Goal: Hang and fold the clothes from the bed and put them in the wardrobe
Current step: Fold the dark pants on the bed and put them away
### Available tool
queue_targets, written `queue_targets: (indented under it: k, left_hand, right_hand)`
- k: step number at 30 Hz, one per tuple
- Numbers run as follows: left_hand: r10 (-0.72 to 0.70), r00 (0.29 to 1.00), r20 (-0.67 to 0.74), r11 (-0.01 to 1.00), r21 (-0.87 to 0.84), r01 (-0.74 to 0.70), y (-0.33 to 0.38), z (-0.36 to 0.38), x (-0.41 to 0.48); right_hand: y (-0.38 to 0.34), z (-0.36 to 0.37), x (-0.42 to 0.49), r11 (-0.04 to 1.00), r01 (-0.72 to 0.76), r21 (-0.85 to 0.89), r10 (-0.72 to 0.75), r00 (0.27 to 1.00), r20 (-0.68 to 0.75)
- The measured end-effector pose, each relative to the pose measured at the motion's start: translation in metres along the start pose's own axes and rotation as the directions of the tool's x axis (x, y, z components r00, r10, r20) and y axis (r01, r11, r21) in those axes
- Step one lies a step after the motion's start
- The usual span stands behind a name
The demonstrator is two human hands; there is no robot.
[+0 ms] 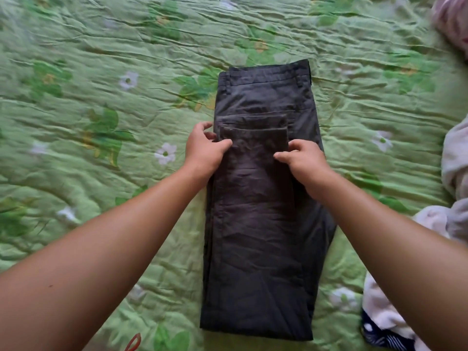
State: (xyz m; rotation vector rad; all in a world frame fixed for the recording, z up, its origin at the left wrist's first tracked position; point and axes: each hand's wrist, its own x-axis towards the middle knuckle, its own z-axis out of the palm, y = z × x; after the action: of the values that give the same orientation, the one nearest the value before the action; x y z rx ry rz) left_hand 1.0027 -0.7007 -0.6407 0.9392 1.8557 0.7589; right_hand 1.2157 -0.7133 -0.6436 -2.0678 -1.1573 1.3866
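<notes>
Charcoal woven trousers [260, 224], legs doubled back over the seat, lie on the green floral quilted bedspread [101, 72]. Their long axis runs straight away from the person, waistband farthest. The left hand [205, 148] and right hand [301, 158] pinch opposite sides of the hems, equally near. Pale crumpled garments [453, 160] lie to the right.

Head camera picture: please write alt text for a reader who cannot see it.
A left hand and a right hand hold the folded-back leg ends of dark grey fabric trousers lying on a wrinkled green floral bedspread. At the right edge lie pale crumpled clothes.
</notes>
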Motion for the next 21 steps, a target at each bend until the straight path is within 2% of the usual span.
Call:
queue_targets:
  k: [4, 7, 9, 11, 14, 17, 19, 21]
  left_hand:
    - [0.019, 0.978, 0.207, 1.0, -0.019, -0.015, 0.001, -0.005, -0.003]
    - [0.117, 0.947, 0.298, 0.983, 0.101, -0.154, -0.005, -0.011, -0.006]
    - [0.165, 0.953, 0.253, 0.976, 0.099, -0.195, -0.001, -0.016, 0.002]
    - [0.165, 0.967, 0.194, 0.984, 0.03, -0.174, 0.012, -0.02, 0.019]
    - [0.146, 0.981, 0.13, 0.988, 0.035, -0.151, 0.032, -0.017, 0.058]
    - [0.152, 0.984, 0.094, 0.95, 0.262, -0.172, 0.042, -0.007, 0.086]
    - [0.167, 0.984, 0.067, 0.919, 0.35, -0.18, 0.038, -0.002, 0.083]
    - [0.163, 0.985, 0.051, 0.939, 0.299, -0.17, 0.026, -0.002, 0.061]
  right_hand:
    - [0.001, 0.001, 0.0, 0.994, 0.075, 0.078, -0.071, 0.996, -0.057]
    - [0.001, 0.002, 0.003, 0.988, 0.098, 0.121, -0.095, 0.995, -0.026]
    - [-0.007, 0.0, 0.007, 0.981, 0.154, 0.119, -0.15, 0.988, -0.044]
    - [-0.024, -0.003, 0.022, 0.97, 0.209, 0.124, -0.2, 0.976, -0.084]
    - [-0.057, -0.006, 0.058, 0.965, 0.261, 0.012, -0.257, 0.958, -0.131]
    - [-0.065, 0.001, 0.085, 0.96, 0.159, -0.229, -0.197, 0.968, -0.157]
    - [-0.06, 0.006, 0.084, 0.963, 0.109, -0.248, -0.16, 0.968, -0.193]
    - [-0.048, 0.009, 0.067, 0.974, 0.09, -0.206, -0.135, 0.966, -0.22]
